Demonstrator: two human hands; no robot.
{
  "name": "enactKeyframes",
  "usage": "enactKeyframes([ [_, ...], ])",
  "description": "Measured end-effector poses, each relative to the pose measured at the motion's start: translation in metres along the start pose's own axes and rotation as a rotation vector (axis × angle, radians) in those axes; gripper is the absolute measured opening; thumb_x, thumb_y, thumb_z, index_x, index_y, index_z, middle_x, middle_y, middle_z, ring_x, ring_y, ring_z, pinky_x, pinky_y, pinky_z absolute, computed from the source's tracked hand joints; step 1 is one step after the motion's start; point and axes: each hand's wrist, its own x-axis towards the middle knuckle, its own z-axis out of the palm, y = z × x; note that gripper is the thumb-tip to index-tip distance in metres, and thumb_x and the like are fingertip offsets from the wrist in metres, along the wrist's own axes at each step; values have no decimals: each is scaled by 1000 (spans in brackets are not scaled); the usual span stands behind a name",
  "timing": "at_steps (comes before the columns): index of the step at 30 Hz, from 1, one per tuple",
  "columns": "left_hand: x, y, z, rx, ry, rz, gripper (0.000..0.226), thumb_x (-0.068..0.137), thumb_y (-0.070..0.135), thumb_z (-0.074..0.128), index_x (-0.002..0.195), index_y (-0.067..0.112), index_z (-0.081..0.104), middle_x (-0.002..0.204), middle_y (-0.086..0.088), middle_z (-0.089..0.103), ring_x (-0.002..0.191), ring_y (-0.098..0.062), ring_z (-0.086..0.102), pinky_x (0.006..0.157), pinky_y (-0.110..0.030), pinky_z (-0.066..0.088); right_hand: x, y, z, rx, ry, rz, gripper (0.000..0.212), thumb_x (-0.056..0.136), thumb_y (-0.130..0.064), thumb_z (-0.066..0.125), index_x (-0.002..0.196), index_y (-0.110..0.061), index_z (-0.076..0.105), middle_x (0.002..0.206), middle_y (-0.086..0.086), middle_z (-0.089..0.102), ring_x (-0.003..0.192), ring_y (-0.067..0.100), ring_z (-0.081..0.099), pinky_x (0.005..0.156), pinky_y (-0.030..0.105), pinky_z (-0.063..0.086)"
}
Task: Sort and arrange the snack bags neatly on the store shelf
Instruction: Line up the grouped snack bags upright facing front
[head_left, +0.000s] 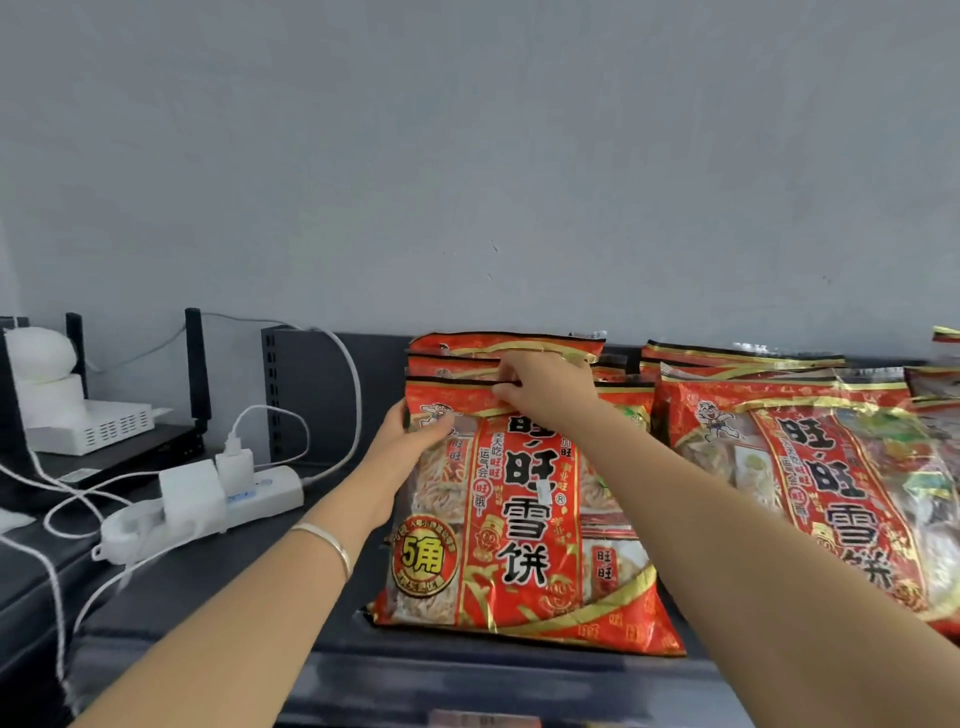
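Observation:
A row of red and gold snack bags stands leaning on the dark shelf (218, 582). The front bag (514, 545) faces me at the centre. My left hand (410, 441) grips its upper left edge, thumb on the front. My right hand (545, 389) pinches the top seam of the front bag, with several more bags (467, 345) stacked upright behind it. A second stack of the same bags (810, 467) leans at the right.
A white power strip (208, 504) with plugged adapters and trailing white cables lies on the shelf to the left. Behind it sit a white box (88, 426) and black router antennas (195, 364). A grey wall (467, 156) rises behind the shelf.

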Motion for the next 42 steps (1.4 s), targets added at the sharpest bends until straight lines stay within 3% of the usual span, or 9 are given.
enactKeyframes([
  [3,-7,-7,3,-42,16,-11,50,82,27,70,125,17,46,108,-10,67,91,-25,68,75,-38,54,-1,-7,10,67,51,52,11,97,-25,49,103,-23,58,101,-1,66,100,24,60,98,48,41],
  [9,-4,0,-8,-4,39,21,27,93,27,56,116,14,55,101,-11,69,86,-25,68,71,-36,53,4,-21,24,158,169,127,14,97,-24,49,104,-21,60,102,3,68,100,27,59,98,50,42],
  [13,0,1,-11,31,74,12,30,94,29,54,120,14,54,103,-10,69,89,-25,67,75,-38,53,7,-21,27,119,205,112,16,97,-23,49,108,-20,61,106,3,67,108,28,55,99,46,35],
  [15,1,0,-10,61,104,46,45,91,31,59,132,19,44,118,-10,63,98,-25,65,84,-45,53,5,-18,26,88,220,73,21,97,-26,49,114,-21,60,115,2,65,116,28,52,102,46,32],
  [18,5,5,-2,355,340,229,73,86,35,65,145,27,24,144,-7,38,126,-28,47,101,-54,41,-1,-11,18,40,226,22,36,97,-32,48,131,-22,52,132,4,56,128,28,46,110,48,29],
  [21,-1,21,19,732,551,503,59,88,33,62,140,21,37,141,-7,43,129,-25,41,103,-47,37,-9,3,5,53,266,-1,38,97,-30,47,134,-22,50,134,5,53,127,28,47,106,46,37],
  [29,-10,38,116,787,222,744,38,93,28,55,129,18,52,132,0,52,126,-18,43,101,-29,33,-45,82,-36,-22,270,66,36,97,-28,48,132,-19,53,127,7,56,119,30,50,93,41,43],
  [36,-17,29,227,586,-80,550,56,91,26,59,142,20,35,146,-2,35,135,-17,33,107,-30,28,-80,188,-74,-104,254,177,37,97,-28,45,133,-21,51,131,7,54,120,30,49,95,43,42],
  [42,-16,4,293,312,125,331,98,83,23,70,150,28,-1,158,-2,-6,145,-24,7,114,-41,18,-103,268,-87,-171,93,301,53,96,-48,42,145,-28,35,151,5,36,141,32,30,113,61,14],
])
